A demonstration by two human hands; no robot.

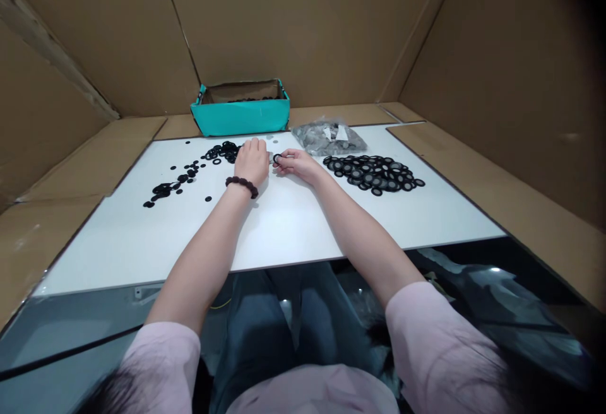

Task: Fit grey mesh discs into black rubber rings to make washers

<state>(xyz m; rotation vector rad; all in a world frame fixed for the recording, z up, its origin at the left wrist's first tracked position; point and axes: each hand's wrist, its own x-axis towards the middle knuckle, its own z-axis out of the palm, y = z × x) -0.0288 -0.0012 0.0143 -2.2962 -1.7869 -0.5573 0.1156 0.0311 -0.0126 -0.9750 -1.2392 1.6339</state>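
Near the middle of the white board [284, 224], my right hand [298, 165] pinches a small black ring [277, 158] between thumb and fingers. My left hand [253, 160], with a dark bead bracelet at the wrist, is just left of it, its fingers curled down beside a heap of black rings [226, 151]. The left fingertips are hidden behind the back of the hand, so what they hold does not show. To the right of my right hand lies a pile of black rings with grey centres [379, 173].
A teal box [241, 117] holding dark pieces stands at the back. Right of it lies a clear plastic bag of grey discs [329, 136]. Small black discs [163, 190] are scattered on the left. Cardboard walls [303, 29] enclose the back and sides.
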